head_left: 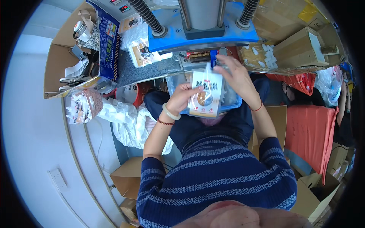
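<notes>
A white printed spout pouch (208, 108) stands upright before me, its narrow clear spout at the top. My left hand (179, 99) is closed on the pouch's left edge, thumb across the front. To the right of the spout, my right hand (240, 78) has its fingers apart and holds nothing I can see. Just beyond both hands is a press machine with a blue plate (205, 42) and a small metal fixture (199, 57) under it. A blue plastic bin (236, 105) sits at my lap, partly hidden by the pouch.
At left on the bench stands a cardboard box (61, 68) of odds and ends. Printed pouches (140, 53) lie beside the press. Small white pieces (269, 57) sit at right. A clear bag of pouches (81, 107) hangs at the bench's left edge. Open cartons (127, 176) flank me.
</notes>
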`<state>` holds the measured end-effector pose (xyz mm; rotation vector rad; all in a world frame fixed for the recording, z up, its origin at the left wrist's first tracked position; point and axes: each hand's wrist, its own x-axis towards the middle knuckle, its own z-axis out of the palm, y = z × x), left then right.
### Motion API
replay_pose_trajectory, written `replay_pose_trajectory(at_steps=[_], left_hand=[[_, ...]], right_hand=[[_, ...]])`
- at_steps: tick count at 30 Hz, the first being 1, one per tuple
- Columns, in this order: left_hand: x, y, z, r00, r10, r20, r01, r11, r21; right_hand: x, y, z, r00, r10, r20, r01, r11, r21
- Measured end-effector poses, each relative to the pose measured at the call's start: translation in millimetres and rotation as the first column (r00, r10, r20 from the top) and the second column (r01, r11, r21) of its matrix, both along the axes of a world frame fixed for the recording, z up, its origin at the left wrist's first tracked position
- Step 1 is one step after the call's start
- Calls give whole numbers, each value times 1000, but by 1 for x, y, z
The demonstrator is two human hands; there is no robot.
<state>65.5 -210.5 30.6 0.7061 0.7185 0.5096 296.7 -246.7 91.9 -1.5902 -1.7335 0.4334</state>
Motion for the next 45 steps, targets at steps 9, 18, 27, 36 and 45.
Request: replay_pose_trajectory(at_steps=[9, 18, 27, 36, 45], left_hand=[[30, 53, -13, 979, 181, 96, -161, 969, -188], [15, 48, -16, 993, 32, -117, -13, 988, 156], [-73, 127, -48, 449, 831, -329, 625, -29, 780], [-88, 51, -30, 562, 773, -294, 520, -54, 852], [-41, 0, 33, 842, 444, -308, -96, 684, 723]], right_hand=[[43, -6, -15, 976, -210, 64, 200, 971, 128], [108, 66, -73, 835, -288, 469, 342, 939, -31], [107, 69, -76, 821, -363, 441, 223, 914, 338], [73, -4, -9, 913, -387, -130, 385, 922, -45], [-40, -22, 23, 891, 100, -442, -95, 995, 34]])
